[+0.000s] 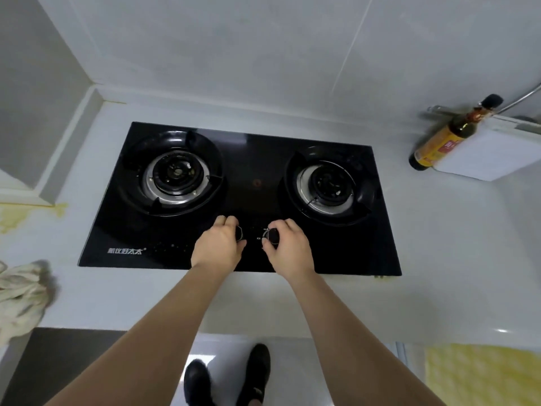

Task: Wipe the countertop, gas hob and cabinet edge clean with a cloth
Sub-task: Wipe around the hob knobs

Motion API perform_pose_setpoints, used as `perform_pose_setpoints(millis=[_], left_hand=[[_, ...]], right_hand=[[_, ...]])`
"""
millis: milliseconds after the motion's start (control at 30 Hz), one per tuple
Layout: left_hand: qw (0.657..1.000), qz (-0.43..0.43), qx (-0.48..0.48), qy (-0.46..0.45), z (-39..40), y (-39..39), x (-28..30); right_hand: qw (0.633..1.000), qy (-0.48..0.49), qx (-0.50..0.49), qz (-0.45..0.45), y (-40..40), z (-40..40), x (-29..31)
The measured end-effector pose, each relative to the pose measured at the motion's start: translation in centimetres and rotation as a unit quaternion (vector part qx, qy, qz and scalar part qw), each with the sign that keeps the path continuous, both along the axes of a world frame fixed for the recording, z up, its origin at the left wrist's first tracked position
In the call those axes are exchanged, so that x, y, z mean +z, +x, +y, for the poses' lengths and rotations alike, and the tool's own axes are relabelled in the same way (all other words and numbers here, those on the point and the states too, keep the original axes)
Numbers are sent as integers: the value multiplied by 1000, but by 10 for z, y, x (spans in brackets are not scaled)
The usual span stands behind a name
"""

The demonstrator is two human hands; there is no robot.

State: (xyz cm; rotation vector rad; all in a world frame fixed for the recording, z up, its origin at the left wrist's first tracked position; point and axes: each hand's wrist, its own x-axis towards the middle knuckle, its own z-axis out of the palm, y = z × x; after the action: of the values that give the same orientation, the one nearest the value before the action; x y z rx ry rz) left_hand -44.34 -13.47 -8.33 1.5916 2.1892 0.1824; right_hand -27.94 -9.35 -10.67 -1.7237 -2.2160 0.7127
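Note:
A black glass gas hob (251,165) with two burners is set into the pale countertop (439,230). My left hand (218,244) grips the left control knob (239,232), which it mostly hides. My right hand (288,247) grips the right control knob (272,236) with fingers and thumb curled round it. A crumpled off-white cloth (20,294) lies on the countertop at the far left, apart from both hands.
A dark sauce bottle (448,139) stands at the back right beside a white board (491,153). Yellowish stains (17,215) mark the counter at the left. A raised ledge (70,148) borders the left corner. My shoes (228,376) show below the counter edge.

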Motion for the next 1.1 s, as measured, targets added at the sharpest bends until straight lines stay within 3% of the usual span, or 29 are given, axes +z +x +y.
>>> perform_pose_setpoints(millis=[467,1100], left_hand=[[998,-13,14,67,-13,6,-22],[996,-40,26,69,-20,5,-23]], right_hand=[[996,-59,-63,32,-4,-5,-2],[992,-72,-88,54,-4,-12,3]])
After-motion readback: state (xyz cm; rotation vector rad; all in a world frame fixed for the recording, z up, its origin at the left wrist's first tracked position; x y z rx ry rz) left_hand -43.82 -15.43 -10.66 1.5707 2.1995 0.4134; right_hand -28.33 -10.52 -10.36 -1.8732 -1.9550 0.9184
